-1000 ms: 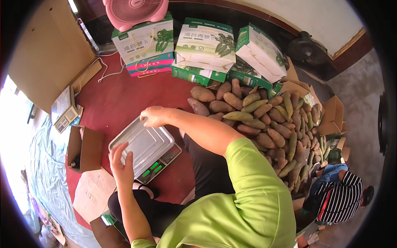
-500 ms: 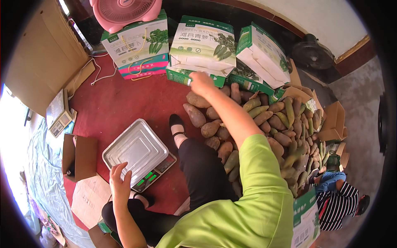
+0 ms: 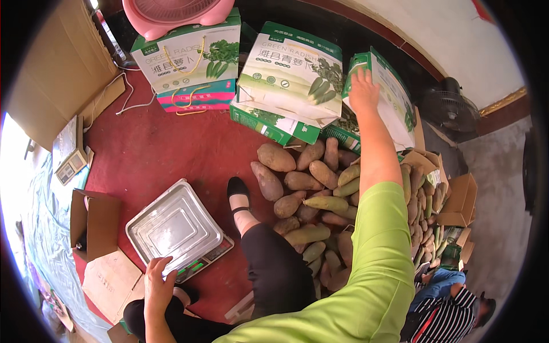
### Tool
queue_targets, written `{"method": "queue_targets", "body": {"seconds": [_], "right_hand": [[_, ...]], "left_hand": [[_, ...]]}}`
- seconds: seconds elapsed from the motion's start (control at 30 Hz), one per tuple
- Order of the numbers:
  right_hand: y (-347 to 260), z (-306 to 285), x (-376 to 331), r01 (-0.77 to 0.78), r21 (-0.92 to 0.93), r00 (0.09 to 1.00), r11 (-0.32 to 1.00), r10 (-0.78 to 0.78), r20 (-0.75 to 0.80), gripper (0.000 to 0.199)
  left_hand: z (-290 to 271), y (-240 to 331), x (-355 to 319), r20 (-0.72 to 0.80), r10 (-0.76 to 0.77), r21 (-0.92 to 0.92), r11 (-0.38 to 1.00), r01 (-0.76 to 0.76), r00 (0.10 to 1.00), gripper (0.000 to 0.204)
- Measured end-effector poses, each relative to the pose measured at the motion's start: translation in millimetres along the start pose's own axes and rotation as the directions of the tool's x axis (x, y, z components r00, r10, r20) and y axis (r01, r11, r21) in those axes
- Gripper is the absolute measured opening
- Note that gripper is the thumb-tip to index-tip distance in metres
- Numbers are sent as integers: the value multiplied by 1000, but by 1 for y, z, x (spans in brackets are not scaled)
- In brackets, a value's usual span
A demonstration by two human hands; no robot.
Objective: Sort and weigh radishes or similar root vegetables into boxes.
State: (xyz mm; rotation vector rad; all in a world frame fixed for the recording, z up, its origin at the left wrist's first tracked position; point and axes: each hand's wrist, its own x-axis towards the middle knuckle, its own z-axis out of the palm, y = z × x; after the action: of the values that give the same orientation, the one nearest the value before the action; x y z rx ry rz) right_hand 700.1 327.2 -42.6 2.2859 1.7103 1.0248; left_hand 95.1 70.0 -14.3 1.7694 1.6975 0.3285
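Two hands engaged: right hand [image 3: 363,90], fingers loosely spread, rests on green-white gift box [image 3: 394,103] leaning behind the tuber pile [image 3: 320,194]. Left hand [image 3: 157,283], fingers together, touches scale tray [image 3: 171,228]. Box likely stiff, light cardboard; grip top edge.

Your right arm stretches far forward and up, nearly straight at the elbow, bare below a short lime-green sleeve. Your right hand [image 3: 363,90] lies palm down at the end of it, fingers together and pointing away from you, flat rather than curled. Your left forearm rises from the lower edge, bent close to your body. Your left hand [image 3: 158,286] is spread, palm down, fingers [image 3: 160,264] loosely splayed and pointing forward, gripping nothing.
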Motion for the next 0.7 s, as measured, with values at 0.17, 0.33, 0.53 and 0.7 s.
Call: {"method": "queue_targets", "body": {"seconds": [0.17, 0.33, 0.53, 0.7], "right_hand": [[29, 4, -27, -83, -42, 967, 996, 90, 239, 30], [20, -11, -85, 64, -91, 990, 994, -51, 132, 30], [51, -47, -183, -152, -34, 948, 988, 156, 279, 37], [63, -81, -223, -255, -7, 686, 967, 186, 704, 43]], "left_hand": [[2, 4, 6, 54, 34, 3, 999, -34, 998, 34], [-3, 8, -2, 39, 23, -2, 1000, -23, 999, 34], [-13, 12, -14, 26, 7, -61, 998, -6, 1000, 32], [-15, 7, -18, 18, 47, -63, 997, -46, 999, 33]]}}
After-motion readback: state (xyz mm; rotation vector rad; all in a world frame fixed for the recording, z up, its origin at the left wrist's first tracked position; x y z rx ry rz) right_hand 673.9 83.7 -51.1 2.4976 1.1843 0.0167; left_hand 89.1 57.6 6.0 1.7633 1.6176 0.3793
